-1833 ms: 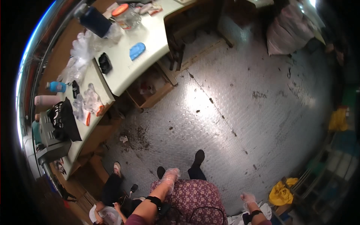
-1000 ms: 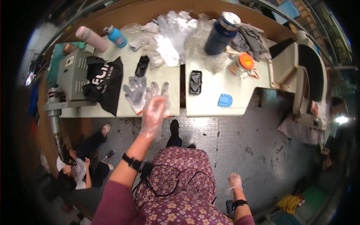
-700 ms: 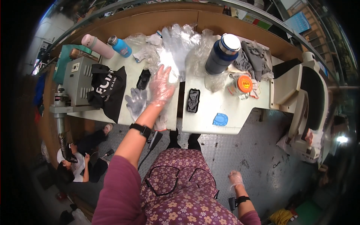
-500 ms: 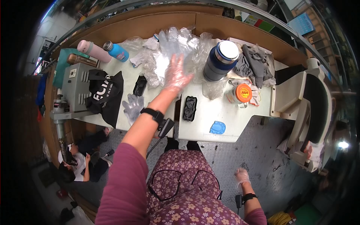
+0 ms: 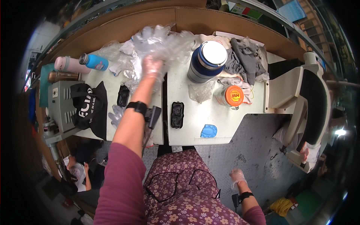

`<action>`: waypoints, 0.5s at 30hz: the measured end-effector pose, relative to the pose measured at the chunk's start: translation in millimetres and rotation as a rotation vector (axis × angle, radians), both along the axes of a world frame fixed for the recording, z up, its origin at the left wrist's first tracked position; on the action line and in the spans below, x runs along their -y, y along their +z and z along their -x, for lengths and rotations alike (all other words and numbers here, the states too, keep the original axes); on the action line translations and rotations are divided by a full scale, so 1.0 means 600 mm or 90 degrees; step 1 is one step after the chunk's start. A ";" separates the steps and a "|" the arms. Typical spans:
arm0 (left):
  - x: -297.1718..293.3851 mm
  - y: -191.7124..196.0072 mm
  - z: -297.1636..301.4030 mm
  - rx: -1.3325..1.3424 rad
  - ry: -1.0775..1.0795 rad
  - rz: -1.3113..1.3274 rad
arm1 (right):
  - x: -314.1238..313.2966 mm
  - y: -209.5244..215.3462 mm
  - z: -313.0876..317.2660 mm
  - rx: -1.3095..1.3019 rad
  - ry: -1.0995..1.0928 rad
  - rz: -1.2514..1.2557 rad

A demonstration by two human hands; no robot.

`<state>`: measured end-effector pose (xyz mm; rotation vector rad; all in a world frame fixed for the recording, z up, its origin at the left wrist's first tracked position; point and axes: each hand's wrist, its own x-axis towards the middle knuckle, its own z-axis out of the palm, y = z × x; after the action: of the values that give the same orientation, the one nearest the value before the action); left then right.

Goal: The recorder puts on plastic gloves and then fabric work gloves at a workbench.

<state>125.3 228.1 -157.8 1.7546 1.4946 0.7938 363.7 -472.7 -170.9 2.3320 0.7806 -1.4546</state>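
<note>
My left hand (image 5: 152,67), in a thin clear glove, reaches to the back of the white table. Its fingers are bent and partly covered, closed on a clear plastic glove (image 5: 153,39) with finger-like lobes, smeared by motion. Crumpled clear plastic (image 5: 112,54) lies left of this hand. My right hand (image 5: 237,175), also in a clear glove, hangs low over the floor beside me. Its fingers are curled in, with nothing seen in them. Two black moulded trays lie on the table: one (image 5: 177,114) near the front, another (image 5: 123,96) further left.
A big blue jug (image 5: 207,62) and an orange-lidded jar (image 5: 230,96) stand right of the table's gap. Grey cloth gloves (image 5: 245,60) lie behind; a blue piece (image 5: 209,131) lies in front. At left are bottles (image 5: 93,62) and a black bag (image 5: 90,108). Another person (image 5: 78,174) sits lower left.
My left hand has moved left and its spread fingers have closed on the clear plastic, which shifts with it. The whole view has turned a little. My right hand stays low.
</note>
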 end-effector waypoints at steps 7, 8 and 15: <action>-0.125 0.194 0.137 0.029 0.109 0.123 | -0.022 0.001 0.037 -0.064 0.041 -0.014; -0.134 0.207 0.146 0.057 0.112 0.114 | -0.033 0.005 0.042 -0.069 -0.014 0.003; -0.164 0.187 0.142 -0.198 0.080 -0.049 | -0.100 0.046 0.079 -0.024 -0.091 0.047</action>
<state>40.0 326.4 -45.6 1.9240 1.8148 0.6698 316.4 -412.4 -143.3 2.3517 0.5698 -1.5625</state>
